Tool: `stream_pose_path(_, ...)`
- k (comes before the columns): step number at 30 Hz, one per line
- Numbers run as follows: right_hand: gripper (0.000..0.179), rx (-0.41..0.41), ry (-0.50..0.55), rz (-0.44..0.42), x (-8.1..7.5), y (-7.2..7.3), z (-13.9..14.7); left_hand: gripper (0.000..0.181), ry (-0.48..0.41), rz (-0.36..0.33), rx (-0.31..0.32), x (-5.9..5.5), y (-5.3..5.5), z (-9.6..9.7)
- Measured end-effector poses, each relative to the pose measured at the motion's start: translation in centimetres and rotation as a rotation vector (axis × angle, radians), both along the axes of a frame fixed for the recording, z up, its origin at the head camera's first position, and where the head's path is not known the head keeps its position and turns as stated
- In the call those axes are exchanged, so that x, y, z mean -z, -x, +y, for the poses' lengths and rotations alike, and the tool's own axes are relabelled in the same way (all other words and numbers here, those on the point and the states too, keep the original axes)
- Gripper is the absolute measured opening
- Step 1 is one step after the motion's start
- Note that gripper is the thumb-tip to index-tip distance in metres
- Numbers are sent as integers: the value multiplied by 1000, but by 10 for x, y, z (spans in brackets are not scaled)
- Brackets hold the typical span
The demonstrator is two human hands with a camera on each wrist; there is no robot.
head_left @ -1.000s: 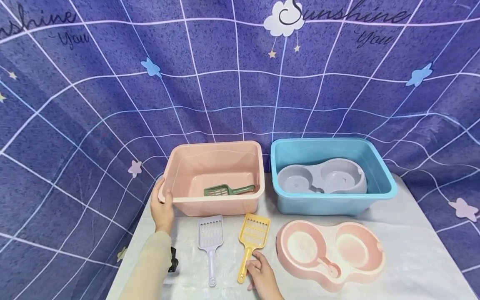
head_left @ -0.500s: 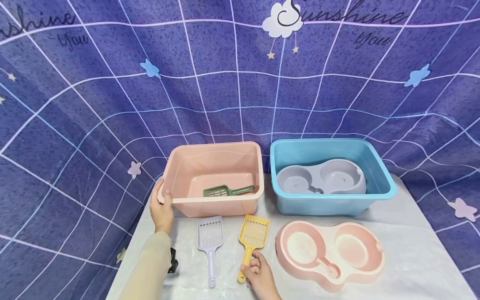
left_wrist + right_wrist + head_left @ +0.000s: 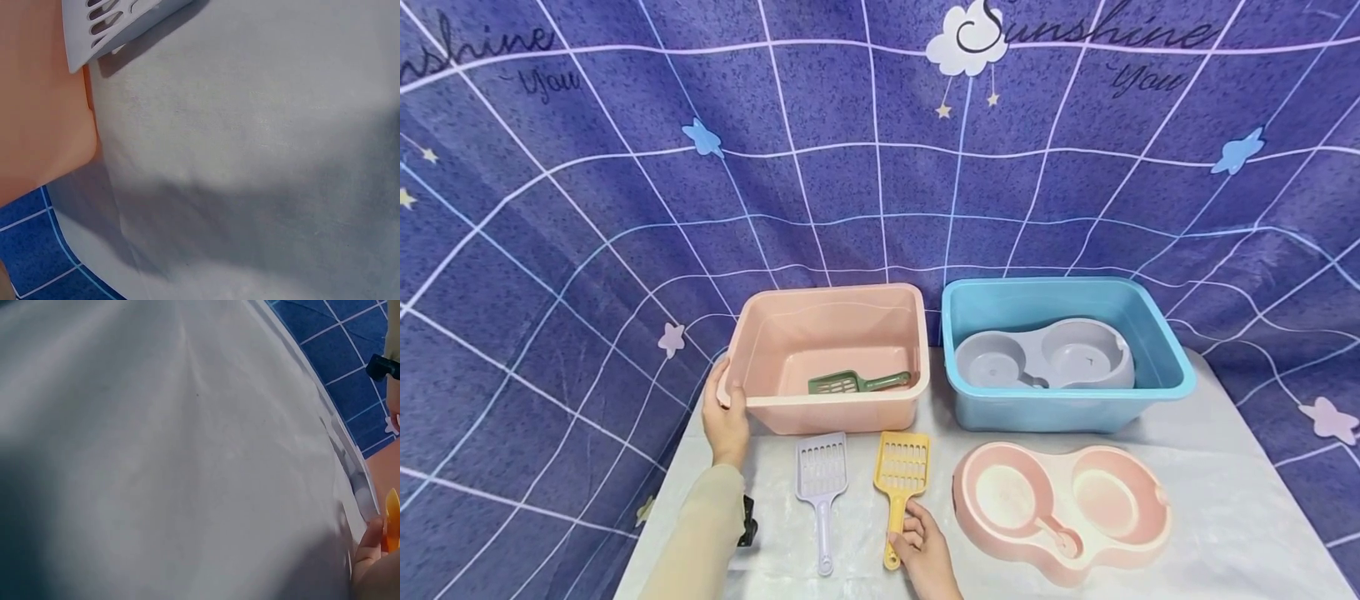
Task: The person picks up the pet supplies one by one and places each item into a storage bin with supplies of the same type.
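My right hand (image 3: pixel 923 552) holds the handle of a yellow litter scoop (image 3: pixel 902 471), thumb on top and fingers along its right side. In the right wrist view only part of the hand and a bit of yellow show at the edge. My left hand (image 3: pixel 726 417) grips the near left corner of a pink litter box (image 3: pixel 831 412), thumb at the rim. A green litter scoop (image 3: pixel 872 383) lies inside that box. Between my hands, a lavender litter scoop (image 3: pixel 822 475) lies with its slotted head toward the box; it also shows in the left wrist view.
At the back right stands a blue litter box (image 3: pixel 1052 412) with a grey double pet bowl (image 3: pixel 1078 354) inside. A pink double pet bowl (image 3: pixel 1060 508) sits right of my right hand. Purple-blue patterned cloth (image 3: pixel 880 183) rises behind the pale-covered table (image 3: pixel 1232 500).
My right hand has closed its fingers around the yellow scoop's handle. The scoop has turned, its head swinging left so that it points straighter away. My left hand stays at the box corner.
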State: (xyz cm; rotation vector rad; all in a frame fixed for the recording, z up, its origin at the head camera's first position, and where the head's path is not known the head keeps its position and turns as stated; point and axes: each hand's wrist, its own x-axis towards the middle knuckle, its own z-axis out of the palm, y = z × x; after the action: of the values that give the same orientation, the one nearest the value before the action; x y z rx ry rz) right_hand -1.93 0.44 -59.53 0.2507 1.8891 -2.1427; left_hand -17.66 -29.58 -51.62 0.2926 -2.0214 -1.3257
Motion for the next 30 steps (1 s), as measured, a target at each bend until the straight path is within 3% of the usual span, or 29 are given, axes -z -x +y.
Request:
stream_pose_path(15, 72, -28, 38, -4, -7, -10, 8, 42, -20, -28, 16, -1, -1, -1)
stream_pose_path(30, 80, -97, 125, 41, -30, -15, 17, 41, -11, -52, 23, -1, -1, -2)
